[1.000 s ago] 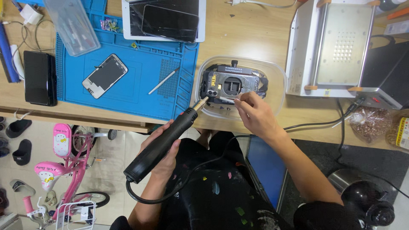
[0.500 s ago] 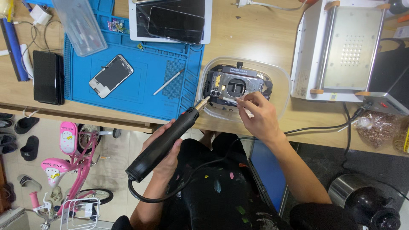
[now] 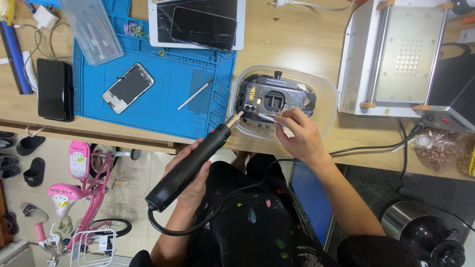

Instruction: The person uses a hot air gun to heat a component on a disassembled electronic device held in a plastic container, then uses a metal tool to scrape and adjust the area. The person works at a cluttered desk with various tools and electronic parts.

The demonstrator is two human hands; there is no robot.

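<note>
Left hand [image 3: 190,173] gripping hot-air gun [image 3: 190,165], right hand [image 3: 302,136] pinching tweezers [image 3: 267,117]; risks overheating opened phone [image 3: 272,99], frame centre.

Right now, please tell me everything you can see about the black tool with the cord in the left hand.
The hot-air tool is a long black wand, seemingly plastic, with a short metal nozzle at its tip. The left hand grips its middle. It lies tilted, nozzle up and right, aimed at the opened phone in the clear tray. A black cord loops from its rear end.
</note>
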